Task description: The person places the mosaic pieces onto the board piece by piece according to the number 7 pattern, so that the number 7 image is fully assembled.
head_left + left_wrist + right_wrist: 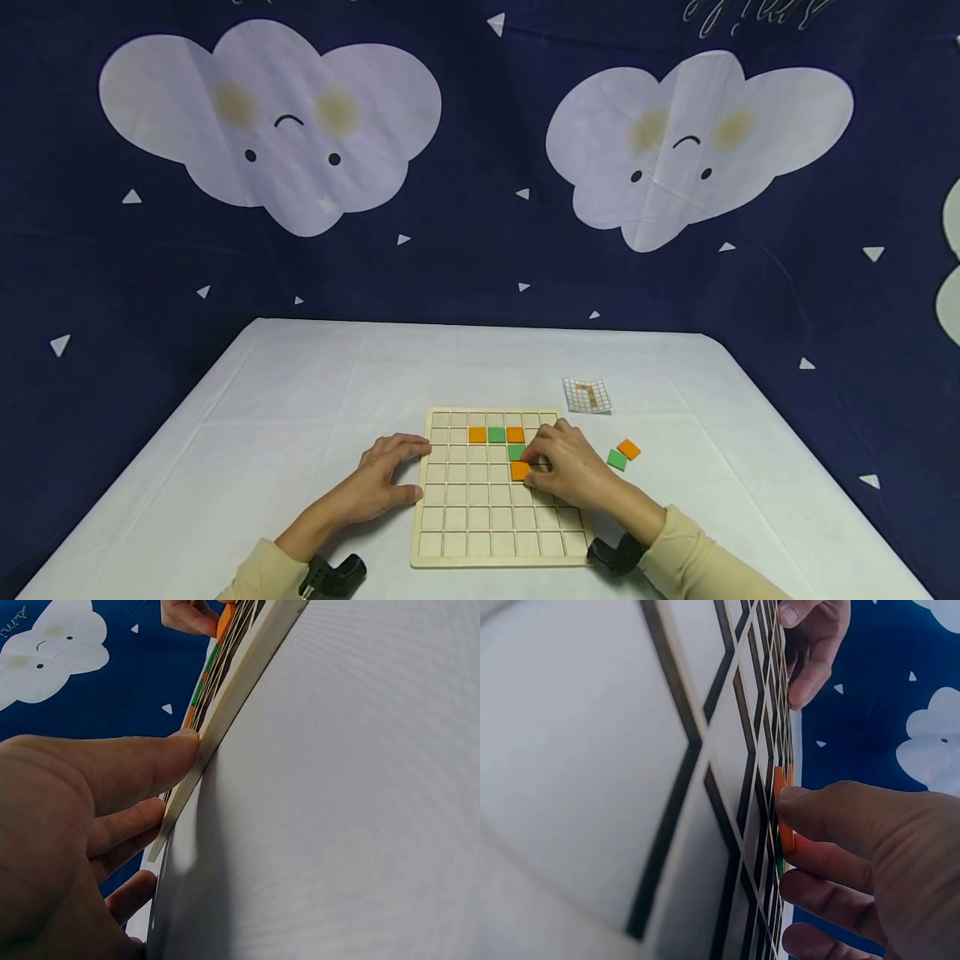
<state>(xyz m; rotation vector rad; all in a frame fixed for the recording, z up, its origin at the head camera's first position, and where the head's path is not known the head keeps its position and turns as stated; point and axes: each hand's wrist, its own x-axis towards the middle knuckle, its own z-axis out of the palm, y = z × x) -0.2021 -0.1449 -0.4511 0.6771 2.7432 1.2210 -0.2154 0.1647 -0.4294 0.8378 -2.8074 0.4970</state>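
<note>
A wooden grid board (456, 544) lies on the white table. My right hand (567, 467) pinches an orange square tile (520, 472) between thumb and index finger, at a cell right of the board's middle; the right wrist view shows the thumb on that tile (783, 810). Directly behind it sits a green tile (517, 452). Farther back lies a row of an orange tile (477, 435), a green tile (497, 435) and another orange tile (515, 435). My left hand (384, 475) touches the board's left edge with thumb and fingertips, its fingers loosely extended.
To the right of the board lie a loose orange tile (629, 449) and a loose green tile (617, 460), touching or nearly so. A small card (587, 396) printed with a grid and coloured squares lies behind them. A dark cloth with clouds (480, 267) hangs beyond the table.
</note>
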